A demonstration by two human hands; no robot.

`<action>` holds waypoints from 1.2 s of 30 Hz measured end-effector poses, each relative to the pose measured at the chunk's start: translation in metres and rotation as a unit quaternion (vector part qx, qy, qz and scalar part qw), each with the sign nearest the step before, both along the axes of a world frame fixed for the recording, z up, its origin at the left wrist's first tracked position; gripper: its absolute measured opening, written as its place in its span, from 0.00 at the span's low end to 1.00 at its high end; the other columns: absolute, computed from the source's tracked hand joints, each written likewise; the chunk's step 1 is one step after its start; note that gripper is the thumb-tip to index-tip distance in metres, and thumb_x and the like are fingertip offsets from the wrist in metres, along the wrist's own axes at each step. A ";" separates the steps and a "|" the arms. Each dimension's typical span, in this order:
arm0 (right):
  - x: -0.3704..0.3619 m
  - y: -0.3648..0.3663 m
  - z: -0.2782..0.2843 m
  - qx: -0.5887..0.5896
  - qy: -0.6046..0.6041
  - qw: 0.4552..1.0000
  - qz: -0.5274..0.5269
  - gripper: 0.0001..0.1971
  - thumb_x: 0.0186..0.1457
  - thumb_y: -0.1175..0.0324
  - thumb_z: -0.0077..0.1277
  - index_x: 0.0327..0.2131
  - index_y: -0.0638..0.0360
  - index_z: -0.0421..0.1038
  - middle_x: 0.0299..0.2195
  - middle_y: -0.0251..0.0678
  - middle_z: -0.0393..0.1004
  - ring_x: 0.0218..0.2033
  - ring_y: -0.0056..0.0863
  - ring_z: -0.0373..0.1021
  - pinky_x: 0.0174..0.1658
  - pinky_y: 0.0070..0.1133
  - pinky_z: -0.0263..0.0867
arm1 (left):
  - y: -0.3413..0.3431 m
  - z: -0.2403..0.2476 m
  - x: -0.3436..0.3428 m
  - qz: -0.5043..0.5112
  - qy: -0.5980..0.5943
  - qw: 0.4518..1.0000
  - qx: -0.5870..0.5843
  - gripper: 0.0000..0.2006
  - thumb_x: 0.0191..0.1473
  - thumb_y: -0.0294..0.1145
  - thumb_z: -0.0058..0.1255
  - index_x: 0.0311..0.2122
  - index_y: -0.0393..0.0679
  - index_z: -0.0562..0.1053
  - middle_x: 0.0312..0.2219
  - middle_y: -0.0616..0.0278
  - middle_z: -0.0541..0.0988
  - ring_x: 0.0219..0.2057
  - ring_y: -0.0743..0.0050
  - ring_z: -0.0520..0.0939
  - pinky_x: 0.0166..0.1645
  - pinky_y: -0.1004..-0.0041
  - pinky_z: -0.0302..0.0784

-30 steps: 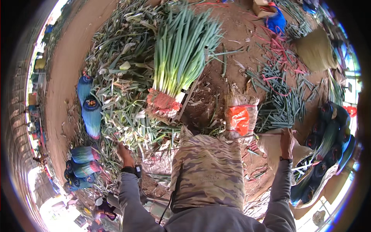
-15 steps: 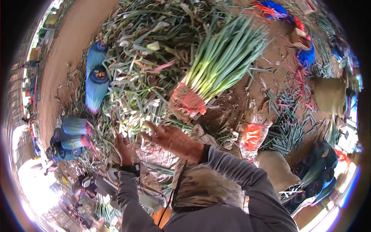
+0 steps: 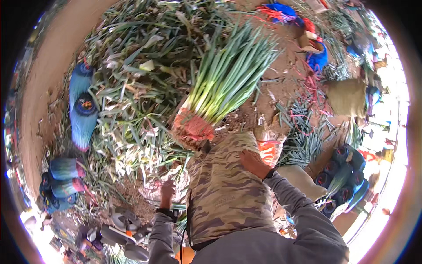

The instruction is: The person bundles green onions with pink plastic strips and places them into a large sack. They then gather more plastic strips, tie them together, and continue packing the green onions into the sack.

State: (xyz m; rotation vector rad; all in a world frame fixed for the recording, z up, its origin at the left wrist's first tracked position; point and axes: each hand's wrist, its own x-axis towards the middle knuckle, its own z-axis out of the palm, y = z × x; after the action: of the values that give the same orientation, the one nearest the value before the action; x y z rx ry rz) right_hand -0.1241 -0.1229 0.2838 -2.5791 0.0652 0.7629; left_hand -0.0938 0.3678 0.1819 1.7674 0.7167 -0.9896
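A big bunch of green onions (image 3: 228, 75) lies ahead of me, its white ends wrapped in a reddish sheet (image 3: 192, 127). Camouflage cloth (image 3: 224, 189) covers my legs just this side of it. My right hand (image 3: 255, 163) rests against the right edge of that cloth, fingers laid out, holding nothing that I can see. Low on the left, my left hand (image 3: 167, 192) is raised beside the cloth, over a pale sheet (image 3: 154, 189). Its fingers are smeared and small, so their pose is unclear. Neither hand touches the bunch.
Loose onion leaves (image 3: 132, 88) are heaped at the left and far side. Blue-wrapped bundles (image 3: 83, 112) stand along the left, with dark-ended bundles (image 3: 343, 178) at right. Cut green pieces (image 3: 301, 143), a pale sack (image 3: 303, 182) and an olive sack (image 3: 346, 97) lie right.
My right hand has moved right and back from beside the wrapped ends to the camouflage cloth. My left hand has drawn nearer my body. The whole view has shifted.
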 end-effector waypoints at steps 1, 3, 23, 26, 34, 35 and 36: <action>0.018 0.012 0.010 0.028 0.009 1.000 -0.006 0.15 0.57 0.63 0.51 0.45 0.60 0.70 0.41 0.47 0.73 0.40 0.50 0.74 0.43 0.42 0.70 | 0.043 0.003 -0.005 -0.094 -0.170 0.969 -0.153 0.18 0.64 0.46 0.51 0.48 0.41 0.76 0.30 0.60 0.84 0.19 0.76 0.79 0.20 0.74 0.74; -0.022 -0.034 0.011 -0.012 0.083 0.995 -0.046 0.15 0.59 0.61 0.51 0.45 0.59 0.71 0.41 0.48 0.73 0.42 0.51 0.73 0.45 0.41 0.69 | -0.085 -0.002 -0.022 -0.069 0.099 0.992 -0.036 0.18 0.62 0.45 0.51 0.47 0.41 0.76 0.31 0.59 0.83 0.26 0.73 0.81 0.29 0.68 0.78; 0.027 -0.092 -0.009 0.233 0.201 0.939 -0.157 0.16 0.57 0.55 0.51 0.35 0.60 0.75 0.32 0.49 0.79 0.38 0.48 0.76 0.43 0.39 0.69 | -0.065 0.120 0.079 -0.132 0.060 0.989 0.039 0.17 0.65 0.42 0.49 0.41 0.36 0.78 0.31 0.56 0.81 0.35 0.74 0.78 0.44 0.67 0.74; 0.018 -0.117 0.013 0.318 0.287 0.887 -0.173 0.16 0.58 0.57 0.52 0.39 0.60 0.77 0.34 0.47 0.80 0.38 0.42 0.77 0.44 0.34 0.71 | -0.078 0.163 0.115 -0.155 0.058 0.984 0.061 0.15 0.64 0.40 0.53 0.41 0.35 0.77 0.30 0.63 0.79 0.35 0.80 0.77 0.42 0.73 0.73; 0.044 -0.099 0.024 0.451 0.307 0.830 -0.116 0.14 0.58 0.63 0.52 0.43 0.60 0.77 0.37 0.44 0.81 0.38 0.35 0.77 0.45 0.30 0.71 | -0.151 0.272 0.224 -0.094 0.105 0.990 0.017 0.11 0.65 0.32 0.53 0.46 0.35 0.77 0.35 0.67 0.80 0.37 0.84 0.78 0.44 0.79 0.73; 0.046 -0.096 0.023 0.453 0.298 0.833 -0.112 0.14 0.58 0.63 0.52 0.43 0.61 0.77 0.38 0.44 0.81 0.39 0.35 0.77 0.45 0.30 0.71 | -0.155 0.279 0.238 -0.105 0.111 0.988 0.017 0.11 0.65 0.32 0.53 0.46 0.35 0.77 0.35 0.67 0.80 0.37 0.84 0.78 0.44 0.79 0.73; 0.043 -0.090 0.019 0.458 0.294 0.830 -0.123 0.14 0.58 0.63 0.52 0.43 0.61 0.77 0.38 0.44 0.81 0.39 0.35 0.77 0.45 0.30 0.71 | -0.158 0.292 0.255 -0.170 0.212 0.962 0.019 0.12 0.65 0.32 0.53 0.47 0.36 0.77 0.35 0.66 0.80 0.37 0.83 0.78 0.45 0.78 0.74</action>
State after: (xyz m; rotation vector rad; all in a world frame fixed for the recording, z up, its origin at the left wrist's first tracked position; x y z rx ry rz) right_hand -0.0809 -0.2130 0.3030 -1.3420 0.1679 1.1112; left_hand 0.1609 0.2094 0.4736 1.7647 0.7067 -1.6308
